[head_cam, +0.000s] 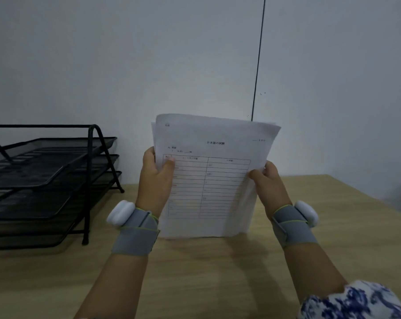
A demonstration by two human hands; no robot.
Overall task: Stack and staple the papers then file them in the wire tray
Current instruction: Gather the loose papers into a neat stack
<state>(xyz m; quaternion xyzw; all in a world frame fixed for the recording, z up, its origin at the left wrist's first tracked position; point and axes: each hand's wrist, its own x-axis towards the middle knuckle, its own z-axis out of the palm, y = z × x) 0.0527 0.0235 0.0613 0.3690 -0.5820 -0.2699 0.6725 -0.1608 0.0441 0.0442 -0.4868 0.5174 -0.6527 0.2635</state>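
Printed papers (208,180) (edges uneven) held upright on table (218,272).

Papers (214,178) stand upright on the table (333,238) between both hands — wire tray (50,180) left, against the wall (126,65)

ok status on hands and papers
Left hand and right hand gripping white printed papers upright on wooden desk. Black wire tray left, unobstructed.

Wire tray (45,180) cut off left; papers (208,176) print blurred.
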